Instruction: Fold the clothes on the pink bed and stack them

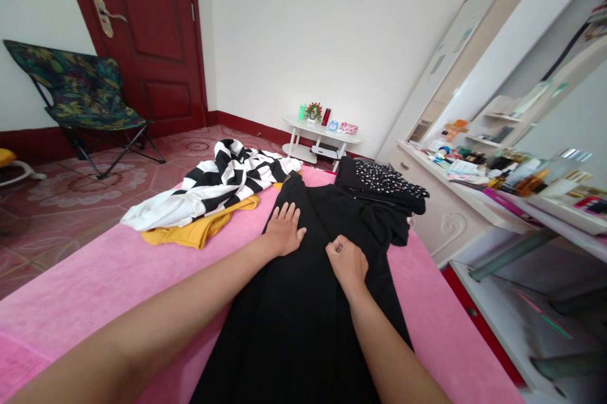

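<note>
A long black garment lies spread on the pink bed cover, reaching down to the bottom edge of the head view. My left hand rests flat on its upper left part with the fingers stretched out. Farther right, my right hand is closed, its curled fingers pinching the black cloth near the middle. The cloth between those fingers is mostly hidden. Past the right hand, the garment's upper right side is bunched in loose folds.
Left of the garment lies a black-and-white patterned garment over yellow clothing. Folded dark clothes are stacked at the far right. A cluttered dressing table stands close to the bed's right side. Behind are a white side table and a folding chair.
</note>
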{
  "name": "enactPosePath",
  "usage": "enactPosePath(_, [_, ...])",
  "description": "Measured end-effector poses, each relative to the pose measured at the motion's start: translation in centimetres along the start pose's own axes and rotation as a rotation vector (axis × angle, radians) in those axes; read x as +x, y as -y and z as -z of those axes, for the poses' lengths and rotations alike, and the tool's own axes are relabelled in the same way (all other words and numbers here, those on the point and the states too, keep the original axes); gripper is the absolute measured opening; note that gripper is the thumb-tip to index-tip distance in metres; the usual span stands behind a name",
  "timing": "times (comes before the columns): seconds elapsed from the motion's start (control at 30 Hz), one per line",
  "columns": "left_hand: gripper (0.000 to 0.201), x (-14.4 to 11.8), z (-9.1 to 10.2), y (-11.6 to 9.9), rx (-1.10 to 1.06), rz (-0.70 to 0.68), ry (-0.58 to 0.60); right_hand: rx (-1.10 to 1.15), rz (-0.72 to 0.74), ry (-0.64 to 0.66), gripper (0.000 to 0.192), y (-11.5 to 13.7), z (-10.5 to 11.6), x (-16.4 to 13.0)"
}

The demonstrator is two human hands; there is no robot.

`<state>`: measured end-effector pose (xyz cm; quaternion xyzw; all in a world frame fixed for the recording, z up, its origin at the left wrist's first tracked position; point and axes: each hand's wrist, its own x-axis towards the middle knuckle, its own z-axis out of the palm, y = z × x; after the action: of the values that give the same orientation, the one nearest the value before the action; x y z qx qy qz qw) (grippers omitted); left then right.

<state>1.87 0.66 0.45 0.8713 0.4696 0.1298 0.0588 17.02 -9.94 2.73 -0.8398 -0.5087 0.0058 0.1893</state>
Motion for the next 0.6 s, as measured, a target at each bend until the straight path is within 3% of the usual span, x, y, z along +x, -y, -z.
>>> enactPosePath(0.13, [0.059,-4.3,0.0,-1.7,0.004,-0.117,-0.051,0.003,0.007,-0.009,0.022,-0.2,-0.2,0.1])
enactPosePath(0.23, [0.060,-5.5,0.0,-2.9,-0.048,-0.153,-0.061,0.015,0.019,-0.022,0.022,-0.3,-0.2,0.0])
enactPosePath(0.43, [0.070,-1.7,0.1,-2.4,-0.046,-0.119,-0.025,0.073,0.050,-0.005,0.020,-0.7,-0.6,0.2])
enactPosePath(0.53, [0.070,-0.5,-0.2,-2.0,-0.004,-0.089,-0.044,0.307,0.100,0.154,0.020,-3.0,0.0,2.3])
enactPosePath(0.6, [0.070,-0.5,-0.3,-1.9,0.004,-0.093,-0.055,0.492,0.043,0.092,0.022,-5.8,1.2,4.8])
